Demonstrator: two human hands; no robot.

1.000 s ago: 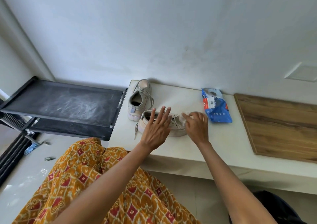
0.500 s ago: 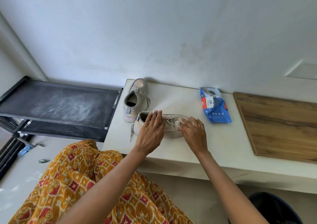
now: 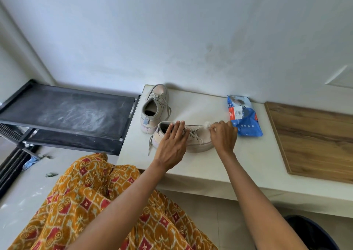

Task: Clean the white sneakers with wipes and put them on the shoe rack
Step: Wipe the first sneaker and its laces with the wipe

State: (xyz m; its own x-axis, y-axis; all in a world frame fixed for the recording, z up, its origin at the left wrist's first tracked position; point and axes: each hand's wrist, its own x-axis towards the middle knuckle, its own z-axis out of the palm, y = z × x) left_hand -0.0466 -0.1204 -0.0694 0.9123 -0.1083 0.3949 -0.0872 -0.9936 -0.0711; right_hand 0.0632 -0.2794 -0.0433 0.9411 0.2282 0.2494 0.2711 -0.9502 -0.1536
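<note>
Two off-white sneakers sit on a pale stone ledge (image 3: pixel 200 165). The near sneaker (image 3: pixel 200 139) lies crosswise with its toe to the right. My left hand (image 3: pixel 172 144) rests on its collar and laces, fingers straight. My right hand (image 3: pixel 223 136) is at the toe and pinches a small crumpled white wipe (image 3: pixel 206 124). The far sneaker (image 3: pixel 155 108) stands behind, toe toward the wall. A blue wipes pack (image 3: pixel 243 115) lies just right of my right hand. The black shoe rack (image 3: pixel 66 114) stands left of the ledge, its top shelf dusty.
A wooden board (image 3: pixel 313 140) lies on the ledge at the right. A white wall rises right behind the ledge. My patterned orange garment (image 3: pixel 95 202) fills the lower left. A dark bin rim (image 3: pixel 309 230) shows at the bottom right. Scraps lie on the floor by the rack.
My left hand has come down onto the near sneaker's collar. My right hand with the wipe has shifted right to the toe. The camera has drifted slightly.
</note>
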